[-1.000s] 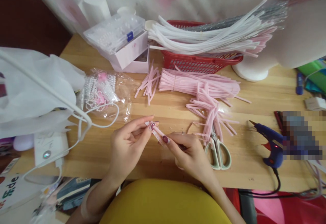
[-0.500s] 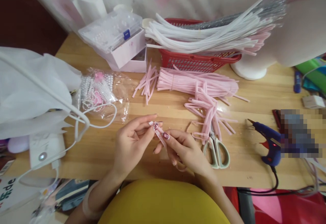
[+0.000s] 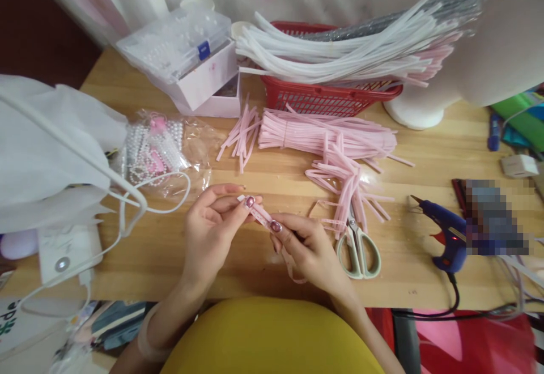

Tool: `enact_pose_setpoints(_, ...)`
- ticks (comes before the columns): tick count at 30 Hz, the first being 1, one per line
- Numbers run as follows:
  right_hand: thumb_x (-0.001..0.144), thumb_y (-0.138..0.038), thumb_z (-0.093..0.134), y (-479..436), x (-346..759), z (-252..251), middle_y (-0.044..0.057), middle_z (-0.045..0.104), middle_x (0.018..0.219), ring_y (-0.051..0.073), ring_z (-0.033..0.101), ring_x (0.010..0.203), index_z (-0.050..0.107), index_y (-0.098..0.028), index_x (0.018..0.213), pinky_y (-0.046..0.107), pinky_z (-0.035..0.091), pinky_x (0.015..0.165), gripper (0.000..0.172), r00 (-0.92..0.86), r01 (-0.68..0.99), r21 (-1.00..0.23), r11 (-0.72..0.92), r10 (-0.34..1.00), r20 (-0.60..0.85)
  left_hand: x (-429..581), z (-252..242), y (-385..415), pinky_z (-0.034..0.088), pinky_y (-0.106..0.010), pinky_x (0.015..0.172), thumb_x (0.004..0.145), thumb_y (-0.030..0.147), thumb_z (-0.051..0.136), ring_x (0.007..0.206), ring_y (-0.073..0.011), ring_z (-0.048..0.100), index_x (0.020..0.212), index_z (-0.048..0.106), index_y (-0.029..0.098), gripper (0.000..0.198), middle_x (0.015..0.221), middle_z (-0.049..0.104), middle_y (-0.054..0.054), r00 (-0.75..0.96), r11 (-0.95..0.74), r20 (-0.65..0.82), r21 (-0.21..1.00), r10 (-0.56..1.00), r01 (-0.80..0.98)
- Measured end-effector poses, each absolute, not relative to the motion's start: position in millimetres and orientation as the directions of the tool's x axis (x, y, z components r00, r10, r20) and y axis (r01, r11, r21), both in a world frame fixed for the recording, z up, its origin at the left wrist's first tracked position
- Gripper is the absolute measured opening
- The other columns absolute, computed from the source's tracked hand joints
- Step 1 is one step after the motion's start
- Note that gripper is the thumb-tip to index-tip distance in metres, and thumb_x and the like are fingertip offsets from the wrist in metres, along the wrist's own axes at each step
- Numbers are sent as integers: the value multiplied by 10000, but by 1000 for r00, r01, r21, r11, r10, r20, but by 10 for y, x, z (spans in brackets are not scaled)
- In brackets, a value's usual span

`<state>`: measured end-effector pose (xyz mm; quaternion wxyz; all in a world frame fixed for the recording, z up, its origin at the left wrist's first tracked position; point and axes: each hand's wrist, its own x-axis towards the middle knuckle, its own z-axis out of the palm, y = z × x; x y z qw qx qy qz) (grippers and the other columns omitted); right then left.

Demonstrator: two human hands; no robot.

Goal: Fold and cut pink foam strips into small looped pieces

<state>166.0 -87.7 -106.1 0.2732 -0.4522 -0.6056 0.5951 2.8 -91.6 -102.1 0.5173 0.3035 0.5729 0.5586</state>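
A narrow pink tape measure (image 3: 260,215) with small printed marks is stretched between my two hands, low over the front of the table. My left hand (image 3: 211,229) pinches it near its whitish end, thumb on top. Farther along, my right hand (image 3: 304,246) grips the same strip between thumb and fingers. A loop of it hangs below the right hand, and another stretch lies on the table beyond. Just right of that hand rest scissors (image 3: 359,252) with pale green handles, their blades partly hidden under bent pink pipe cleaners (image 3: 342,173).
A tied bundle of pink pipe cleaners (image 3: 314,133) lies before a red basket (image 3: 314,99) heaped with white ones. Short pink pieces (image 3: 242,133) lie left of it. A blue glue gun (image 3: 446,226) stands right. Bagged pearl beads (image 3: 157,147) and a white cable (image 3: 187,192) are left.
My left hand has moved slightly left, away from my right hand, so more of the tape measure shows between them. The whole view has shifted a little.
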Motion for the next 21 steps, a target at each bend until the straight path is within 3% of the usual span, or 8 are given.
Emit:
enact_pose_setpoints(5,940,-436,484,-859,1609,-1040,-36,405,557,90,364,510,480,-174,621,233,294,505,414,-380,134,-965,-225,888,-260,30,-1003,-904,618,-260,663,768,263,740,784,-208,749,906,580,175,229,838,783,-61,-297,160,-189,980,936,-121)
enact_pose_setpoints(9,932,-494,472,-848,1566,-1058,-35,395,506,89,353,483,445,-176,553,238,293,494,495,-267,104,-955,-278,917,-296,54,-1011,-905,622,-266,640,762,292,744,767,-214,750,899,577,177,244,829,782,-61,-293,163,-188,981,938,-107)
enact_pose_setpoints(15,899,-411,573,-867,1568,-1112,-4,603,638,113,508,576,703,-173,913,227,408,575,271,-273,81,-966,-244,927,-257,90,-1007,-909,624,-269,696,792,264,716,802,-202,747,902,596,169,188,879,781,-64,-325,132,-155,987,933,-92)
enact_pose_setpoints(17,898,-390,583,-877,1572,-1103,23,668,729,121,558,626,725,-179,976,229,446,604,266,-272,101,-967,-234,929,-253,94,-993,-912,621,-261,718,796,242,712,803,-194,747,891,607,172,158,888,780,-57,-348,109,-116,993,930,-38)
enact_pose_setpoints(21,897,-427,571,-878,1555,-1055,53,700,764,137,634,611,715,-175,1082,196,440,468,344,-306,56,-938,-341,889,-341,105,-973,-926,617,-249,725,808,226,696,805,-186,747,882,616,182,118,890,780,-44,-361,95,-77,995,930,34)
